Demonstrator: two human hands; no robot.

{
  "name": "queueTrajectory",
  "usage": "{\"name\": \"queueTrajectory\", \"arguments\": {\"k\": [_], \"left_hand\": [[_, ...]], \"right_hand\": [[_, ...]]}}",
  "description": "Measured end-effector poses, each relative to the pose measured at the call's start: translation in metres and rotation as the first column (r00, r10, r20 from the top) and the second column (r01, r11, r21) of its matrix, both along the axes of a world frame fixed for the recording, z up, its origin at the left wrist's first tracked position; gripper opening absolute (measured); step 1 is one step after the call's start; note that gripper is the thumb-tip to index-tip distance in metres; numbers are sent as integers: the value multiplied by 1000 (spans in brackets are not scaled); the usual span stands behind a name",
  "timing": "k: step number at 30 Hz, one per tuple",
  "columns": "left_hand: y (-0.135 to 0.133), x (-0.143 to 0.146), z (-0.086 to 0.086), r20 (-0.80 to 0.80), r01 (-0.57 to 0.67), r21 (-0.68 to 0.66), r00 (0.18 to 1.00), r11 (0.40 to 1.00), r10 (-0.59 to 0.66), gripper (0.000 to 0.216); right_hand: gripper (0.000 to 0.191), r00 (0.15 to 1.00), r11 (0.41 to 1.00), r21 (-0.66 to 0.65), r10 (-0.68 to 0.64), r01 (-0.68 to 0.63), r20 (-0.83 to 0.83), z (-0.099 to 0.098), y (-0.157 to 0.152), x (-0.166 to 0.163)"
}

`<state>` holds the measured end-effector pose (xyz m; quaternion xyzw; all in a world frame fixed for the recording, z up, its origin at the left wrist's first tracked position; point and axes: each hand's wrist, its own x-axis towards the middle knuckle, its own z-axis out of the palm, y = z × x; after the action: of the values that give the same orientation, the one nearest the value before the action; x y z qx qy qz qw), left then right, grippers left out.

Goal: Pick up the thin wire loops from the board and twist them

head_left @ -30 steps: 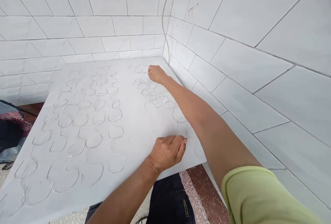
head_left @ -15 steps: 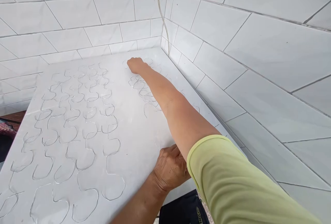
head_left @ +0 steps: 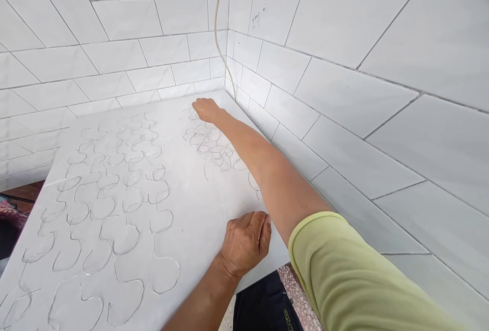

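A white slab (head_left: 198, 203) lies flat in a tiled corner, covered with rows of thin bent wire loops (head_left: 114, 188). My right hand (head_left: 206, 109) reaches to the far end of the slab, fingers curled down on a tangled heap of wire loops (head_left: 210, 145) near the right wall; what it grips is hidden. My left hand (head_left: 246, 242) rests near the slab's front edge, fingers curled together and pressed on the surface, close to the end of the tangled wire.
White tiled walls (head_left: 344, 91) close in the back and right side. A pale cable (head_left: 219, 35) hangs down in the corner. Dark trousers (head_left: 263, 305) and speckled floor show below the slab's front edge. Cloth lies at the far left (head_left: 7, 214).
My right hand shifted slightly along the far end of the wire heap. The head view swung, and my left hand stayed at the front edge.
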<state>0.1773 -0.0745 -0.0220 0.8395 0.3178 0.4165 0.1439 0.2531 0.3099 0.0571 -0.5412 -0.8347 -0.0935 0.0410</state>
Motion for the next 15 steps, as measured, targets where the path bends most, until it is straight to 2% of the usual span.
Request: {"name": "queueTrajectory", "arguments": {"k": [3, 8, 11, 15], "left_hand": [[0, 0, -3, -7, -7, 22, 1000, 1000, 7, 16], [2, 0, -14, -22, -10, 48, 1000, 999, 12, 23], [3, 1, -14, -28, -15, 40, 999, 999, 16, 19], [4, 1, -7, -35, -10, -8, 999, 1000, 10, 14]], "right_hand": [[37, 991, 1000, -19, 22, -19, 133, -5, 8, -9], [34, 980, 996, -81, 52, -37, 190, -22, 22, -25], [35, 977, 994, -88, 78, -62, 198, -32, 21, -20], [43, 977, 992, -78, 108, -94, 186, -35, 4, -3]]}}
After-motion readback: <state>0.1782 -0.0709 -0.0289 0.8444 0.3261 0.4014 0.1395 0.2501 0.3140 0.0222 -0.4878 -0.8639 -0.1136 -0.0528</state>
